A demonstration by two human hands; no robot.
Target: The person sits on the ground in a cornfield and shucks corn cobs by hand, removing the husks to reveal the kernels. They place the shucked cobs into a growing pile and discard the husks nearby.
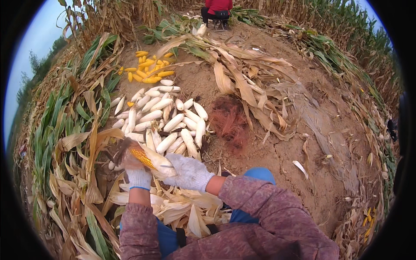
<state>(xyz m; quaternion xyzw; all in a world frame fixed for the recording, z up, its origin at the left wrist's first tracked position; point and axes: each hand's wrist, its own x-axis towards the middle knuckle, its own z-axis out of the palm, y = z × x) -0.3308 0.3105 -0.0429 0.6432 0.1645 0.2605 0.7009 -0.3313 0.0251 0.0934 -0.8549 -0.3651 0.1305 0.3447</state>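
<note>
Both my hands wear whitish knitted gloves and hold one ear of corn point(141, 157) between them. My left hand point(131, 161), partly blurred, is closed round the silk end, where yellow kernels lie bare. My right hand point(189, 172) grips the other end, with pale husk point(154, 158) still wrapped along that side. A thin grey pointed piece point(166, 166) sticks out by the right fingers; what it belongs to is hidden. Just beyond my hands lies a heap of ears in pale husks point(151, 115). Loose husks point(196, 208) lie below my hands, between my legs.
Bare yellow ears point(149, 69) lie past the heap. Reddish-brown corn silk point(229, 120) is piled on the soil to its right. Cut stalks point(247, 84) stretch across the ground beyond, and leafy stalks point(52, 112) lie at left. A person in red point(218, 6) sits far ahead.
</note>
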